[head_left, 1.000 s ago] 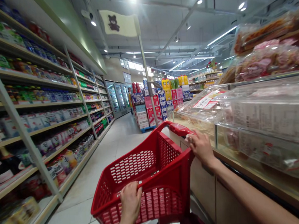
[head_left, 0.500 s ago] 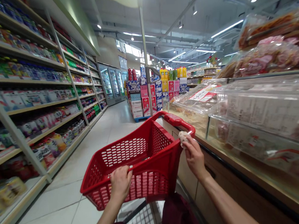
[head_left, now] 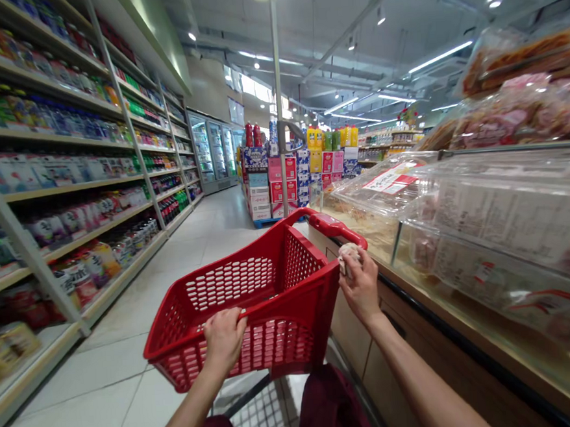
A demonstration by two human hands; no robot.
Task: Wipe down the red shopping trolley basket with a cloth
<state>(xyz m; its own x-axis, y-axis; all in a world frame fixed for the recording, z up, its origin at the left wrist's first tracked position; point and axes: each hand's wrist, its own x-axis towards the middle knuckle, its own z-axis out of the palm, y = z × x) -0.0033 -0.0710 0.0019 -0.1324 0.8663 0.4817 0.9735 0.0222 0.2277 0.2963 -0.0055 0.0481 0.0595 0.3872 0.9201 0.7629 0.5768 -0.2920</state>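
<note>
A red plastic shopping cart (head_left: 274,334) stands sideways in front of me, its perforated basket pointing left and its handle (head_left: 337,228) at the upper right. My left hand (head_left: 224,340) is closed over the near rim of the basket. At the handle's near end, my right hand (head_left: 361,283) grips a crumpled, pale cloth (head_left: 349,256) and presses it against the corner where handle and basket meet. The palm side of both hands is hidden.
Drink shelves (head_left: 55,132) line the left side. Right of the cart is a display counter (head_left: 443,313) with clear plastic covers (head_left: 390,180) and bagged food. Ahead stand stacked drink cartons (head_left: 283,187), a metal pole (head_left: 278,97) and glass-door fridges (head_left: 212,150). Tiled floor (head_left: 110,365) runs between.
My right hand and the cloth have shifted slightly left and up along the cart's corner. The cart has moved a little left in view, with my left hand still on its rim.
</note>
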